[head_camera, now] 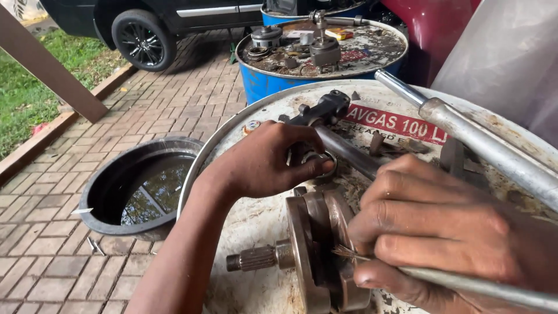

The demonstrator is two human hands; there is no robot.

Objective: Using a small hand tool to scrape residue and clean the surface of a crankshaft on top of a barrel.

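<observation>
Crankshaft (317, 256) lies on the drum (256, 221). Rod (343, 148) above it is gripped by left hand (261, 163); brush (465, 282) is clenched in right hand (442, 227). Fingers may be pinched should the rod swing.

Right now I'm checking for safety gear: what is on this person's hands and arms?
Nothing is worn. The left hand and right hand are bare, with no gloves, rings or watch in view. The left forearm is bare with no sleeve showing. Fingertips and nails look smudged with grime.
</observation>
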